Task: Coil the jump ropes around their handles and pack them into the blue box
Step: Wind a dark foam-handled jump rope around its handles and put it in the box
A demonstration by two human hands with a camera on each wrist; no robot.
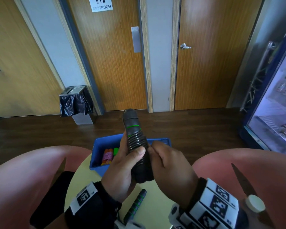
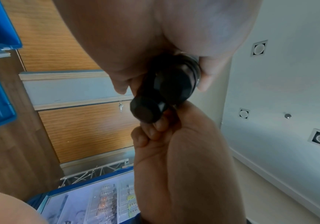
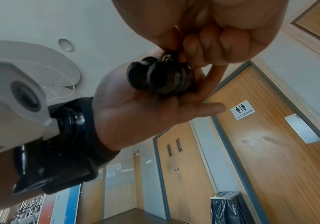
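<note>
A person's left hand grips a pair of black jump rope handles wound with black rope, holding them upright just above the near edge of the blue box. The right hand pinches the rope coils with curled fingers. Inside the box lie a pink bundle and a green one. Nearer than the box, another black handle with green rings lies on the round table.

Matt black handles, glossy blue plastic box, wood-grain doors.
</note>
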